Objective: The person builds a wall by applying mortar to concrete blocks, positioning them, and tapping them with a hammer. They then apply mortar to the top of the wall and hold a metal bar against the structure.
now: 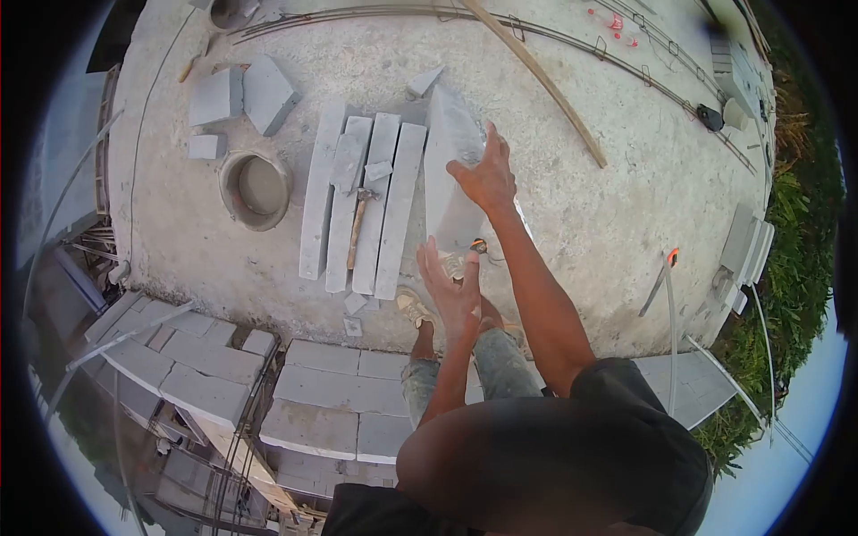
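Holds both hands open, with thumbs spread from fingers and nothing clamped. Reaches with the right hand (pixel 487 176) to the 3 o'clock edge of the large pale grey block (pixel 451 161), and with the left hand (pixel 454 299) to its 6 o'clock end; cannot tell from this view whether either touches it. Has the block lying on the rough concrete floor (pixel 572 232), long way roughly from 12 to 6 o'clock, a broken chunk (pixel 424 82) just off its 11 o'clock corner.

Shows, just to the 9 o'clock side of the block, four long slabs (pixel 399 214) side by side in a row, with a hammer (pixel 357 228) on top, wooden handle toward 6 o'clock, and a small fragment (pixel 378 170) near its head. Has a round bucket (pixel 256 189) farther out at 9 o'clock, and cut block pieces (pixel 271 95) beyond it toward 10 and 11 o'clock.

Stands with a shoe (pixel 415 307) near the 6 o'clock end of the slabs. Shows a small orange-and-black object (pixel 478 245) beside the left thumb, too covered to name. Has a wooden strip (pixel 545 85) slanting at 1 o'clock, thin steel bars (pixel 357 12) along the far side, and an orange-handled saw (pixel 657 284) well apart at 4 o'clock.
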`<act>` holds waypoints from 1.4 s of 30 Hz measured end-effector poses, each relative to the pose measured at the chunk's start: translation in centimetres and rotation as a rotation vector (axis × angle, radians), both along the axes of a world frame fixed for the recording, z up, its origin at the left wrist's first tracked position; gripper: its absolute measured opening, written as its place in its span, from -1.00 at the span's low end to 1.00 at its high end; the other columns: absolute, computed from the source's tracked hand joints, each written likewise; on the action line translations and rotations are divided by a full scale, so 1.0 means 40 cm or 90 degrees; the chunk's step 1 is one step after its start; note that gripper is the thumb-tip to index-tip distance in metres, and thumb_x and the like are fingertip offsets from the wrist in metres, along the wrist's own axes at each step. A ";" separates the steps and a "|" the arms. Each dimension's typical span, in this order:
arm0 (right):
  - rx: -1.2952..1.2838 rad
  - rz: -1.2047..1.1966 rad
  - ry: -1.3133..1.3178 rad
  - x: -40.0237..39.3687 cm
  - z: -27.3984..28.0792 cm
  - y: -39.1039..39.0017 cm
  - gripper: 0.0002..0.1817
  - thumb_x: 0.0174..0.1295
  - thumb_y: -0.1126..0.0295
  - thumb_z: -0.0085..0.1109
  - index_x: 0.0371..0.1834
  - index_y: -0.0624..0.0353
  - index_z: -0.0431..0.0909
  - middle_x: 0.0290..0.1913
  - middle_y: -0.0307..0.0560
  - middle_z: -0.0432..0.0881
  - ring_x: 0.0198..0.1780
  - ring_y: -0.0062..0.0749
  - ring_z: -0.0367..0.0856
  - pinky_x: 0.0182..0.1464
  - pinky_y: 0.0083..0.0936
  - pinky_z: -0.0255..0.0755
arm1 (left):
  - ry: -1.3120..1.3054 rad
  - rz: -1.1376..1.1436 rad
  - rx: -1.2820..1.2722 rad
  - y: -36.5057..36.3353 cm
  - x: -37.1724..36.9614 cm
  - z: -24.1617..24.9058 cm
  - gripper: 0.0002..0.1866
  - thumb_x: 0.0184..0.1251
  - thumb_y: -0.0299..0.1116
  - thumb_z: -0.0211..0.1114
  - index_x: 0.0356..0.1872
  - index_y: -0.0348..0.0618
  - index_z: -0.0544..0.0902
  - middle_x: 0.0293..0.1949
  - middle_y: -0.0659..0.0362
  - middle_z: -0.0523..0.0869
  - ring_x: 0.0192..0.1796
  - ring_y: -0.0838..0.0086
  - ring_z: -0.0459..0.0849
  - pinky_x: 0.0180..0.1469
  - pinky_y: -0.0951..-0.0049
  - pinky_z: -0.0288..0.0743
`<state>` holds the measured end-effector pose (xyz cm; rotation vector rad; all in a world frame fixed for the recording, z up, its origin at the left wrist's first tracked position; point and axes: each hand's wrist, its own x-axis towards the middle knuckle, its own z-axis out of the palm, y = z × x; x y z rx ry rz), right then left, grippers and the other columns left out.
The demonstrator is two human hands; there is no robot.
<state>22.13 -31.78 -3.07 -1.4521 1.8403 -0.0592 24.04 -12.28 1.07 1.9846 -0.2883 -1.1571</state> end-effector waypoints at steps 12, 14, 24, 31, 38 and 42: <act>-0.271 -0.030 0.075 -0.030 -0.078 -0.431 0.30 -0.03 -0.07 0.53 0.65 0.18 -0.16 0.52 0.42 0.09 0.46 0.36 0.31 0.35 0.08 0.41 | -0.358 -0.518 0.058 -0.501 0.049 -0.118 -0.20 0.45 -0.01 0.27 0.63 0.46 0.07 0.53 0.13 0.33 0.56 -0.10 0.23 0.41 -0.56 0.06; -0.310 -0.096 0.011 -0.031 -0.080 -0.489 0.38 -0.05 -0.10 0.56 0.66 0.22 -0.25 0.55 0.47 0.02 0.50 0.41 0.23 0.41 0.09 0.34 | -0.365 -0.493 0.056 -0.564 0.057 -0.107 -0.21 0.46 -0.02 0.26 0.63 0.48 0.08 0.52 0.14 0.34 0.55 -0.09 0.24 0.42 -0.54 0.06; -0.183 -0.076 0.054 0.009 -0.045 -0.446 0.24 -0.04 0.18 0.53 0.64 0.21 -0.15 0.42 0.34 0.19 0.41 0.23 0.36 0.23 0.03 0.53 | -0.323 -0.539 0.096 -0.485 0.050 -0.150 -0.22 0.42 -0.14 0.29 0.62 0.31 0.17 0.52 0.07 0.33 0.55 -0.01 0.24 0.46 -0.49 0.03; -0.076 -0.043 0.048 0.020 -0.029 -0.773 0.19 -0.04 0.15 0.55 0.62 0.13 -0.05 0.38 0.26 0.26 0.30 0.26 0.50 0.25 0.02 0.50 | -0.258 -0.564 0.071 -0.818 0.106 -0.064 -0.24 0.46 -0.15 0.25 0.63 0.30 0.14 0.50 0.02 0.37 0.53 0.04 0.30 0.51 -0.43 -0.02; -0.041 -0.095 -0.008 -0.080 -0.012 -0.703 0.15 0.00 0.15 0.54 0.61 0.10 -0.04 0.42 0.28 0.21 0.33 0.29 0.46 0.23 0.04 0.52 | -0.111 -0.483 0.247 -0.462 0.070 -0.106 -0.18 0.40 -0.01 0.27 0.62 0.07 0.16 0.40 -0.09 0.52 0.44 -0.08 0.45 0.44 -0.12 0.23; -0.150 -0.024 -0.033 -0.098 -0.014 -0.379 0.16 -0.03 0.33 0.53 0.60 0.17 -0.08 0.41 0.34 0.15 0.41 0.32 0.32 0.24 0.02 0.54 | 0.074 -0.337 0.577 -0.066 0.205 -0.043 -0.12 0.44 0.23 0.20 0.61 -0.03 0.16 0.44 -0.09 0.48 0.44 -0.05 0.46 0.41 -0.06 0.29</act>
